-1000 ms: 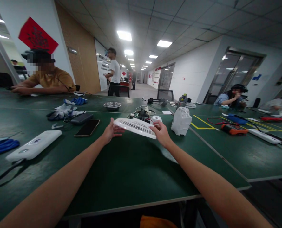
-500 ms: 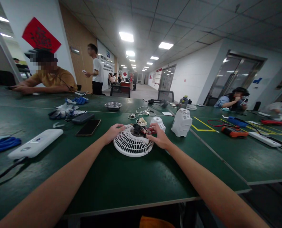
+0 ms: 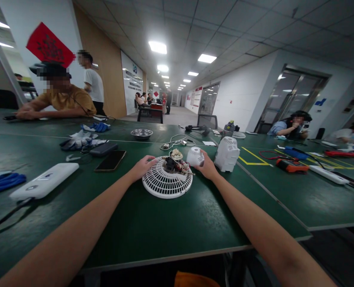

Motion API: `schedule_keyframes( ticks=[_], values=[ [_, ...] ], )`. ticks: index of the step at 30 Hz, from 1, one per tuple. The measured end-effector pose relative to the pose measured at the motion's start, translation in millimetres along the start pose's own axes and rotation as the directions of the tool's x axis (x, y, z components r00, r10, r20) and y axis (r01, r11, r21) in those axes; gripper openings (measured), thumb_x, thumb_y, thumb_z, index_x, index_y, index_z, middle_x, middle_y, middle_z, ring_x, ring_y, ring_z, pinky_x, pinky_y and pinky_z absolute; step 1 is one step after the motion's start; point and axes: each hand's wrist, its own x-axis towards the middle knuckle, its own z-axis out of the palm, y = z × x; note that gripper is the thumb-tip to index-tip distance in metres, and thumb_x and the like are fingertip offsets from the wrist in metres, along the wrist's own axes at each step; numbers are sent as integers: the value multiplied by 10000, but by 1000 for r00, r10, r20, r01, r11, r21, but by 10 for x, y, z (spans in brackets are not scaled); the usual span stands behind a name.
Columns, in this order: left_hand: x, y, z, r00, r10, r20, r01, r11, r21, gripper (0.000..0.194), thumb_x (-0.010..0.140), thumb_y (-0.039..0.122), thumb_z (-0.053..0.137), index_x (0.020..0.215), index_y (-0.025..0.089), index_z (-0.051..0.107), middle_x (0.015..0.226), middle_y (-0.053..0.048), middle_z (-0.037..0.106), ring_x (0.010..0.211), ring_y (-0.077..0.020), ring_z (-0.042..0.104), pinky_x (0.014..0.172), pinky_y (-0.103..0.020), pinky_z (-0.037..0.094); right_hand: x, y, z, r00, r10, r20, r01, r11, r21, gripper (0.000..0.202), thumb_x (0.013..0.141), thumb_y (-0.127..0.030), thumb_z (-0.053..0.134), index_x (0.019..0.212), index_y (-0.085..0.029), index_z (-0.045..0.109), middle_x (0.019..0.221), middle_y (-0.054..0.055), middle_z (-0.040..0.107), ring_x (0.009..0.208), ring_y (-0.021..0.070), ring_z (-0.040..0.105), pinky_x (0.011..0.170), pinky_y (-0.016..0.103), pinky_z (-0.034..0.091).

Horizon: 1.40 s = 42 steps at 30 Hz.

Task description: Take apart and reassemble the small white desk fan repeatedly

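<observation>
A round white fan grille lies on the green table in front of me. My left hand holds its left rim between thumb and fingers. On the grille's middle sits a dark motor with wires and small parts, and a pale cream-coloured piece shows behind it. Just to the right, my right hand is closed around the right side of a small white rounded cover, which has slots in its top. A taller white plastic housing stands upright beyond that hand.
Behind the grille are a coiled white cable and a metal bowl. To the left lie a phone, a dark power bank, gloves and a white device. An orange multimeter lies right. People sit across the table.
My right hand has left the motor on the grille and moved right and back onto the small white cover. My left hand stays at the rim. A person in the background has walked left.
</observation>
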Motion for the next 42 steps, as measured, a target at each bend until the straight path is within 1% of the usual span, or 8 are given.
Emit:
schedule_keyframes(
  ticks=[3,6,9,12,15,29,34,42],
  values=[
    [-42,47,20,1000,20,-11,-20,1000,15,630,761,579,651,1228,164,567,972,-99,715,744,-213,689,620,-294,523,33,23,32,999,36,10,-37,997,71,823,650,-292,713,1382,-226,344,1293,94,555,1122,259,568,996,431,416],
    [-71,79,32,1000,18,-23,-18,1000,8,636,752,581,656,1225,166,571,951,-85,717,696,-200,680,597,-292,516,68,-14,22,966,258,-17,-250,950,184,813,612,-304,708,1345,-232,362,1094,60,636,922,249,633,886,434,486],
    [-77,82,29,1000,20,-16,-19,1000,10,629,757,584,649,1224,170,568,961,-86,714,713,-205,684,606,-296,522,58,-98,-20,885,461,63,-421,737,528,732,674,-367,615,1335,-253,324,1012,47,645,790,226,653,733,405,544],
    [-76,74,21,1000,19,-7,-18,1000,20,616,769,584,637,1224,175,563,976,-90,712,733,-217,689,613,-305,527,-2,-222,-91,889,335,311,-434,401,807,547,729,-363,524,1250,-272,383,1075,53,649,848,220,672,714,394,564],
    [-78,76,17,1000,24,1,-24,999,25,601,781,579,626,1222,176,560,981,-95,712,760,-230,693,626,-311,529,-74,-371,-168,920,121,373,-392,286,874,455,705,-294,551,1151,-264,468,1158,42,643,984,223,653,797,390,562],
    [-109,128,24,1000,-1,1,1,1000,19,630,760,588,642,1222,167,566,952,-99,728,764,-236,695,631,-308,521,-158,-765,-252,981,-38,190,-164,357,920,730,592,-233,787,1243,-265,457,1270,55,619,1174,252,585,954,397,509],
    [-51,65,18,999,43,-3,-43,997,63,638,770,617,610,1227,174,557,1045,-103,712,836,-241,691,694,-321,528,-172,-887,-193,992,-106,63,1,515,857,911,521,-249,877,1306,-228,414,1330,93,561,1223,274,537,1023,429,455],
    [-29,41,2,998,61,-12,-59,984,165,638,811,634,541,1256,176,544,1160,-124,682,978,-261,670,815,-342,500,-272,-1032,4,982,-187,-4,165,857,488,882,736,-366,756,1487,-233,313,1236,97,614,1037,254,610,920,426,496]
  ],
)
